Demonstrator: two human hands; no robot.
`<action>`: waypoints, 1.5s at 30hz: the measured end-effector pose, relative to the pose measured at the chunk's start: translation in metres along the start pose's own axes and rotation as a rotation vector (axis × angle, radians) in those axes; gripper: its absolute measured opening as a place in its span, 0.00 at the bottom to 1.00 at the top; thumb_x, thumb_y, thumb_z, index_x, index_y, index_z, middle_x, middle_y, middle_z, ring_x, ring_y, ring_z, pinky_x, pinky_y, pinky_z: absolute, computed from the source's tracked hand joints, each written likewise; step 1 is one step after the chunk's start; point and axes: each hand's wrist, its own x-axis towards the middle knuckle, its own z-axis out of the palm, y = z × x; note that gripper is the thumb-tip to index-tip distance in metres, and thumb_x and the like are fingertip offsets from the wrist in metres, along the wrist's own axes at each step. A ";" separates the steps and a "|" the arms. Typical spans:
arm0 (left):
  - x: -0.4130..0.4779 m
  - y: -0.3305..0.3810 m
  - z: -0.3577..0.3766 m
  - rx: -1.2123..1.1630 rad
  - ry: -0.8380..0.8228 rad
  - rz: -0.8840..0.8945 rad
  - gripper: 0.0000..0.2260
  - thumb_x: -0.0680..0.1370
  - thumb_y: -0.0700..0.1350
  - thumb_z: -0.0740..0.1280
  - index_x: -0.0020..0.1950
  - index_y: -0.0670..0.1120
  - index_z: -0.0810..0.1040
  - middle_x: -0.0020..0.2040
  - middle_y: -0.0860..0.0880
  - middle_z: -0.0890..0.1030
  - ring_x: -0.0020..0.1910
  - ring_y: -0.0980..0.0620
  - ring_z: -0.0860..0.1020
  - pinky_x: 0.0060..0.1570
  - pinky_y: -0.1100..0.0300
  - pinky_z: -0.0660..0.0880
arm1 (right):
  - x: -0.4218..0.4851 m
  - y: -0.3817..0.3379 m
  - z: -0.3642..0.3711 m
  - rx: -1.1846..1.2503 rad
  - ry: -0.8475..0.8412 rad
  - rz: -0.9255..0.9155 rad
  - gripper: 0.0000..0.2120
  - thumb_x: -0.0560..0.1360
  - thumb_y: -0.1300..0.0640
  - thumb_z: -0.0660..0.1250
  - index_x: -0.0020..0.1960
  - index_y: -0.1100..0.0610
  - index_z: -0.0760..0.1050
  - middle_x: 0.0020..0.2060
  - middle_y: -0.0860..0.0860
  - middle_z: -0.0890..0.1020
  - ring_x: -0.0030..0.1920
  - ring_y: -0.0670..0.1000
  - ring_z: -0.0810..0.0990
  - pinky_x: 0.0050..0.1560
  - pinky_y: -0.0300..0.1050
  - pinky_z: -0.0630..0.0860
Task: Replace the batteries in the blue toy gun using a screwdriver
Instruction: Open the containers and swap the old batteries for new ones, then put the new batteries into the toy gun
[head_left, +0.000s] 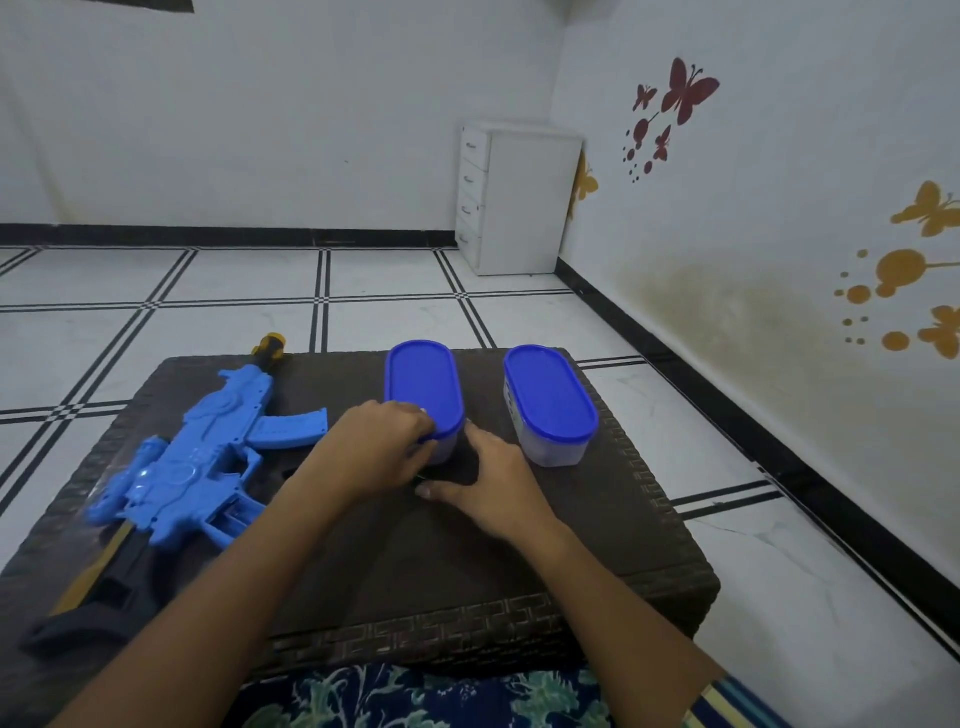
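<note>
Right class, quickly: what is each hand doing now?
Left hand: fingers curled on the near end of the left container.
Right hand: open, flat on the table, holding nothing.

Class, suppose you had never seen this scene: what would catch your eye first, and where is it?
The bright blue toy gun lies at the left of the dark woven table. Two tubs with vivid blue lids stand at the far side: the left tub has both hands at its near end, left hand on the lid edge and right hand beside its base, while the right tub stands untouched.
</note>
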 end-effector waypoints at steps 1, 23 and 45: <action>-0.001 0.000 0.000 0.007 0.001 0.009 0.11 0.79 0.50 0.59 0.56 0.49 0.77 0.50 0.52 0.80 0.45 0.54 0.78 0.46 0.61 0.74 | 0.001 0.000 0.002 0.031 0.003 -0.017 0.37 0.66 0.41 0.76 0.71 0.46 0.67 0.65 0.44 0.77 0.63 0.45 0.75 0.62 0.43 0.75; -0.006 0.016 -0.024 0.164 -0.171 -0.001 0.05 0.74 0.44 0.60 0.43 0.42 0.69 0.48 0.46 0.72 0.33 0.49 0.68 0.35 0.56 0.68 | 0.015 -0.012 0.023 0.128 0.182 -0.002 0.37 0.64 0.46 0.69 0.71 0.52 0.64 0.53 0.49 0.82 0.52 0.51 0.81 0.54 0.52 0.79; -0.007 0.025 -0.019 0.038 -0.077 -0.075 0.09 0.73 0.47 0.63 0.47 0.42 0.73 0.47 0.47 0.73 0.37 0.47 0.75 0.41 0.53 0.76 | 0.016 -0.015 0.017 0.020 0.139 -0.073 0.36 0.62 0.39 0.60 0.67 0.53 0.67 0.58 0.49 0.80 0.59 0.53 0.79 0.68 0.64 0.67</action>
